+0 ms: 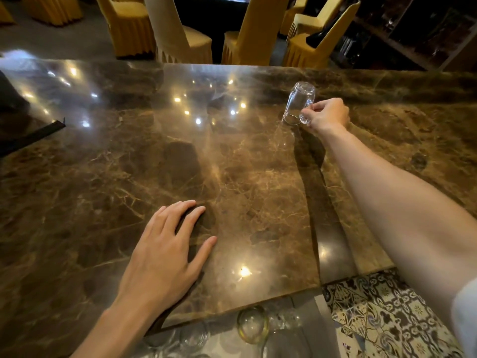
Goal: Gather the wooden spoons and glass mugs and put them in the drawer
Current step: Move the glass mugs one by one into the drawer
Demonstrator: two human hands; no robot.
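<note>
A clear glass mug (299,103) stands mouth-down and tilted on the far right of the brown marble counter (232,164). My right hand (326,115) reaches out to it and pinches its handle. My left hand (167,251) lies flat on the counter near its front edge, fingers spread, holding nothing. Below the counter's front edge an open drawer (309,319) shows several clear glasses (253,328) lying inside. No wooden spoons are in view.
Yellow-covered chairs (178,34) stand in a row beyond the counter's far edge. A dark object (31,135) rests on the counter at the far left. Patterned floor tiles (387,313) show at the lower right. Dark shelving (413,34) stands at the back right.
</note>
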